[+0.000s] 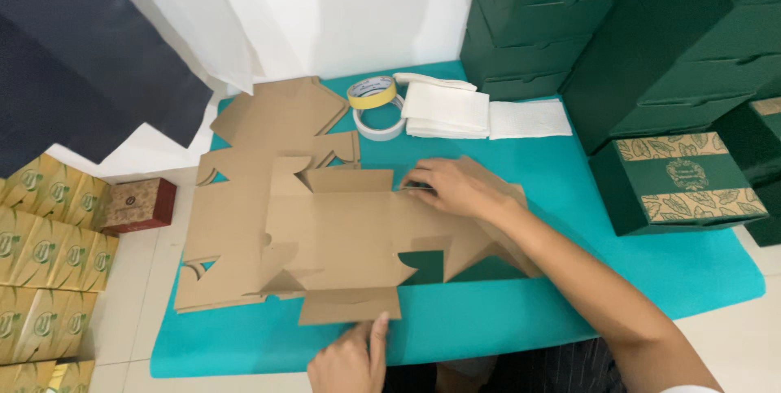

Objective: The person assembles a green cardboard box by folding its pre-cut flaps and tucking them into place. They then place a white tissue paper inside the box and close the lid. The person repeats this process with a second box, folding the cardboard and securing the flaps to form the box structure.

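Cardboard (325, 230) lies flat under both hands: right hand (451, 185) fingers press a far flap, left hand (350, 360) fingers pinch the near flap.

Both hands are bare, with no gloves, rings or watch to be seen. The right hand (452, 187) leads into a long forearm that is uncovered down to the near right corner, where a sliver of white cloth, possibly a short sleeve's hem, just shows. The left hand (350, 360) is cut off at the wrist by the near edge. Between them lies dark, finely striped fabric, seemingly clothing.
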